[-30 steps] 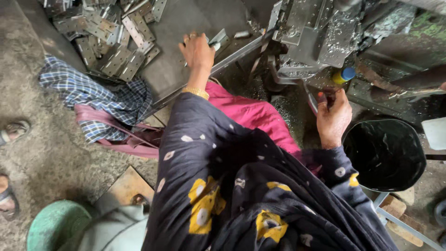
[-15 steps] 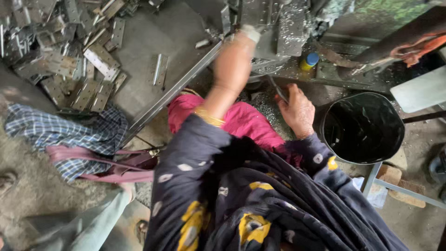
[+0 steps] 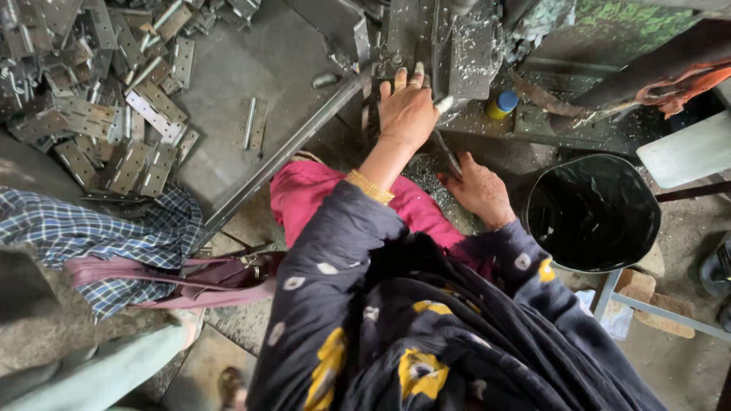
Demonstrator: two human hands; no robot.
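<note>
Many flat perforated metal plates (image 3: 114, 129) lie heaped on the grey sheet-metal tray (image 3: 228, 91) at your left, and that heap reads as stock waiting its turn, though whether those pieces are worked or unworked cannot be told from here. Your left hand (image 3: 407, 114) is stretched forward to the foot of the grey machine (image 3: 457, 53), fingers spread and pressed against its lower part; whatever sits under the palm is hidden, so you cannot be said to be gripping a piece, only touching or steadying something at the machine. Your right hand (image 3: 480, 190) rests lower, loosely curled, just beside a thin dark lever or rod (image 3: 445, 152) that slants down from the machine; whether the fingers close on it cannot be told. Metal shavings (image 3: 426, 171) litter the ledge between your two hands, a sign that cutting or drilling has gone on at this spot. To your right stands a black bucket (image 3: 594, 209), its inside too dark to show any contents, so the count of finished pieces stays unknown. By this judgement you are mid-cycle, one piece at the machine, with the big heap on the tray left.
</note>
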